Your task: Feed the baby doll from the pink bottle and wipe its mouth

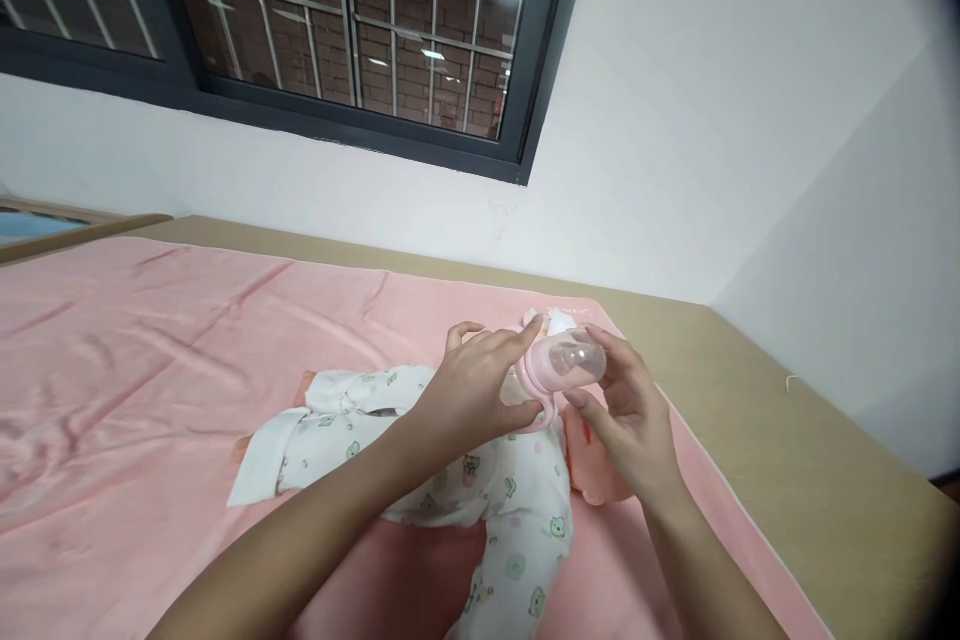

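Over the middle of a pink sheet (150,340), both hands meet around a small pink baby bottle (559,368) with a clear domed cap. It's held up off the bed, lying roughly sideways, cap end pointing toward the right.

Left hand (472,390) comes in from the lower left and has the pink ring part of the bottle pinched, index finger over the top and thumb underneath near the little loop handle, so that hand is definitely closed on it. Right hand (630,410) is on the cap side, fingers curled around the clear dome from the far side and thumb near the bottom edge. It's touching the cap for sure, but how firmly it's squeezing I can't tell.

Right below the hands lies a baby doll (592,465) dressed in a white romper (450,460) with small bear prints, sleeve flopped out to the left and a leg running down toward the bottom edge. Its pinkish body shows just under the right hand.

Beyond the sheet there's a tan mattress edge (787,440), a white wall (712,120) and a dark-framed window (337,40) with bars.
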Demonstrator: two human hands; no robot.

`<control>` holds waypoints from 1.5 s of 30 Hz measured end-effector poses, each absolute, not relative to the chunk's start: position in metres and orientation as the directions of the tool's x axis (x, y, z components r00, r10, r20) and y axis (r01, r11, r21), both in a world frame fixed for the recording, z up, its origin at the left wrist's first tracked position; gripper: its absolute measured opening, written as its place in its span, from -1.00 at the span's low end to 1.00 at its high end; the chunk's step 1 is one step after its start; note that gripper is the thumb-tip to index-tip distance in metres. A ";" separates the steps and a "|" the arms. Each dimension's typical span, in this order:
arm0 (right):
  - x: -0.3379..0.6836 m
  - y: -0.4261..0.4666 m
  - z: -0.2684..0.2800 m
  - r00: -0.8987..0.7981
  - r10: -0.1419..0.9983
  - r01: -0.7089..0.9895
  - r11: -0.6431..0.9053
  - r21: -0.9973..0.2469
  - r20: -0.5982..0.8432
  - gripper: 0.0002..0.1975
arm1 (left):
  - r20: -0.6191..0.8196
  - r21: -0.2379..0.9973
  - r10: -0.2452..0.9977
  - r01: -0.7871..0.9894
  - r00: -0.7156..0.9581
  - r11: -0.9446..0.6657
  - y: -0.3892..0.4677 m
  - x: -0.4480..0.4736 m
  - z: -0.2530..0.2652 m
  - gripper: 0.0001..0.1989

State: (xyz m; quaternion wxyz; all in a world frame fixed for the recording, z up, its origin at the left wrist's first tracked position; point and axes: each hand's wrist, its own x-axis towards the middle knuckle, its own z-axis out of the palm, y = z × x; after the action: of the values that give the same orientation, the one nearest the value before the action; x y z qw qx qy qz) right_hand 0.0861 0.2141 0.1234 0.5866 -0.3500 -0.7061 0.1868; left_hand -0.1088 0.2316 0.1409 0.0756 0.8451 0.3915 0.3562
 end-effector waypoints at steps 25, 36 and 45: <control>0.092 0.216 0.118 -0.338 0.787 0.123 0.581 -0.804 0.517 0.19 | 0.276 0.755 0.848 0.444 0.452 -0.482 0.219 -0.106 0.165 -0.11; 0.097 0.217 0.113 -0.332 0.761 0.304 0.646 -0.701 0.557 0.14 | 0.176 0.765 0.833 0.460 0.525 -0.452 0.207 -0.103 0.175 -0.15; 0.098 0.222 0.107 -0.274 0.683 0.309 0.729 -0.611 0.677 0.01 | 0.207 0.783 0.823 0.414 0.529 -0.464 0.209 -0.117 0.167 -0.19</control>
State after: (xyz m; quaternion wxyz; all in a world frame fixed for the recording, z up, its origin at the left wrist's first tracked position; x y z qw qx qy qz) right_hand 0.0976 0.2220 0.1067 0.5109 -0.3194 -0.7768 0.1831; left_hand -0.1174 0.2086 0.1670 0.3460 0.8030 0.3851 0.2951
